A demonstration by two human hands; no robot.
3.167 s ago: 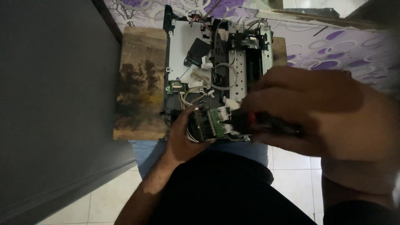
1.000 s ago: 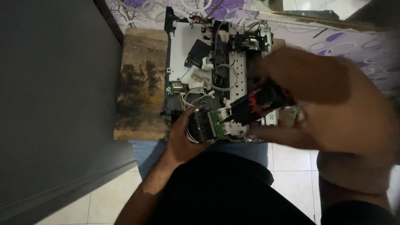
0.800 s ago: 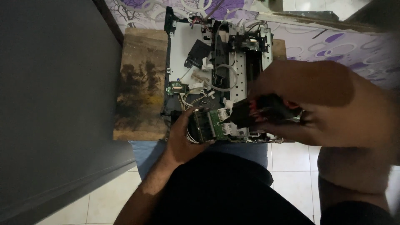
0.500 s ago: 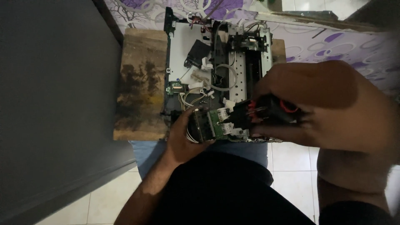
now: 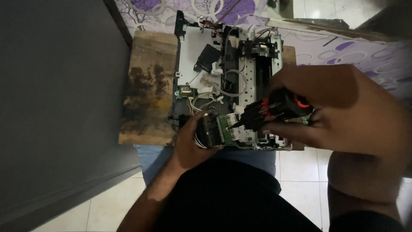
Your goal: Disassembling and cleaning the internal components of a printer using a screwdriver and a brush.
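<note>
Screwdriver (image 5: 274, 109) tip hidden at circuit board (image 5: 227, 129); hands' fingertips obscured.

Rough stained wooden board (image 5: 148, 103)

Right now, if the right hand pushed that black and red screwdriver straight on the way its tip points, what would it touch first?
Probably the small green circuit board at the opened machine's near edge: the right hand aims the black and red screwdriver down-left, tip almost on it. Depth is unclear; the left hand holds a part beside it.
</note>
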